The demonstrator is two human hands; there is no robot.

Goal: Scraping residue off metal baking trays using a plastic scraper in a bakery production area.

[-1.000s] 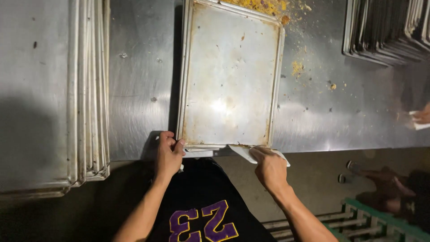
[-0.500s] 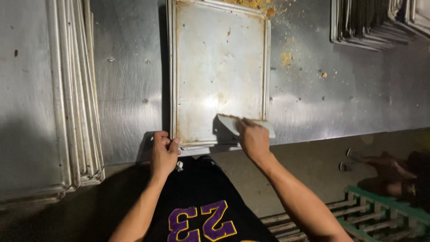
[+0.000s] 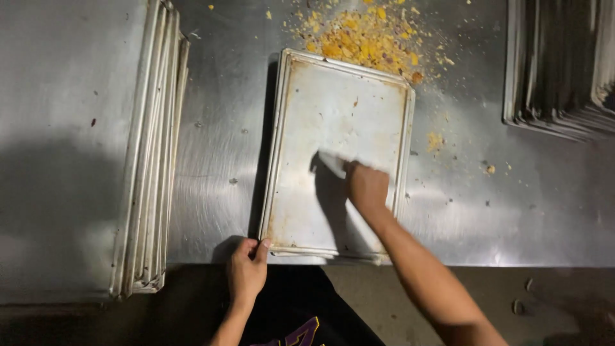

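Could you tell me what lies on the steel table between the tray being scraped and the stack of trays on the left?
Only bare steel table, bar a few specks, separates the tray from the left stack in the head view.

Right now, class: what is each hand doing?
Left hand: closed on the baking tray's near corner.
Right hand: closed on a flat scraper, pressed to the tray.

We see a tray lying on the table between two tray stacks: one stack to its left, another far right. Crumbs lie behind the tray.
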